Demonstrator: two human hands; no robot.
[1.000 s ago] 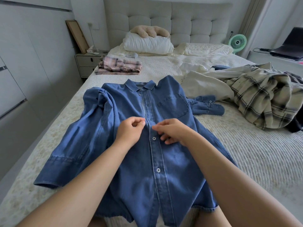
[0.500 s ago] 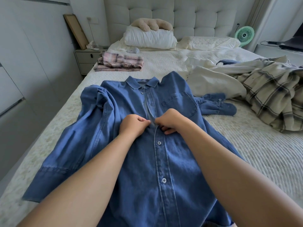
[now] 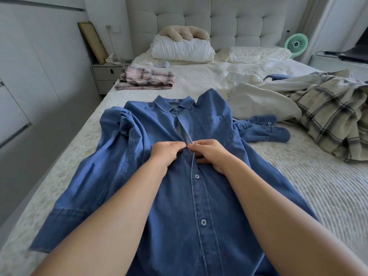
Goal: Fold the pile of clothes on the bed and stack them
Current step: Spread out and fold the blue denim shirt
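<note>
A blue denim shirt [image 3: 143, 156] lies face up on the bed [image 3: 318, 186], collar toward the headboard, lower buttons fastened and the upper placket parted. My left hand [image 3: 166, 151] and my right hand [image 3: 209, 152] meet at mid-chest, each pinching one edge of the placket at a button. One sleeve spreads out to the left; the other lies bunched to the right. A heap of unfolded clothes, with a cream garment [image 3: 258, 100] and a plaid shirt [image 3: 334, 114], sits on the right. A folded pink plaid garment [image 3: 147, 80] lies far left on the bed.
Two pillows [image 3: 183, 49] and a plush toy [image 3: 185, 32] rest against the headboard. A nightstand [image 3: 105, 76] stands left of the bed and a green fan [image 3: 295, 44] at the right. White cupboards line the left wall.
Both hands have moved up the shirt front toward the collar and closed together on the placket. The view has tilted down and nearer to the shirt.
</note>
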